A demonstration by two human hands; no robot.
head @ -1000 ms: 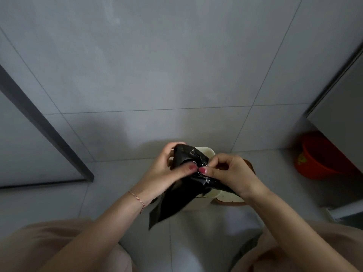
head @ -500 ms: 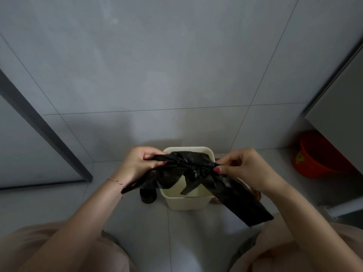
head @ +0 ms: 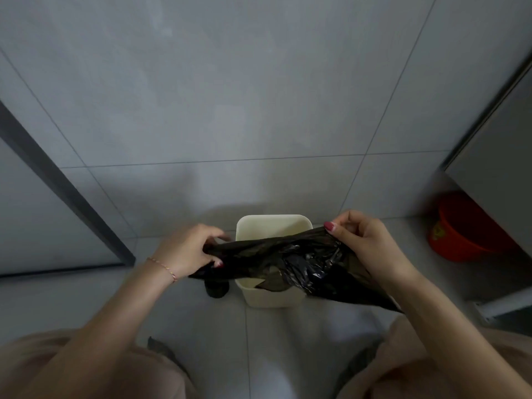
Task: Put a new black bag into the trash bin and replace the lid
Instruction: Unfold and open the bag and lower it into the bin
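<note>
At lower centre, both hands, left hand (head: 184, 250) and right hand (head: 364, 243), pinched the crumpled black plastic bag (head: 290, 262) taut over the cream plastic bin (head: 273, 296), apparently unopened, so hard pulling might tear it.

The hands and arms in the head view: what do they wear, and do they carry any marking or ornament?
Both forearms are bare; no sleeve reaches them. The left hand has a thin beaded bracelet at the wrist, in pink and gold tones. The fingers show red nail polish, seen on the right hand and on one left nail. No ring or watch is visible.
</note>
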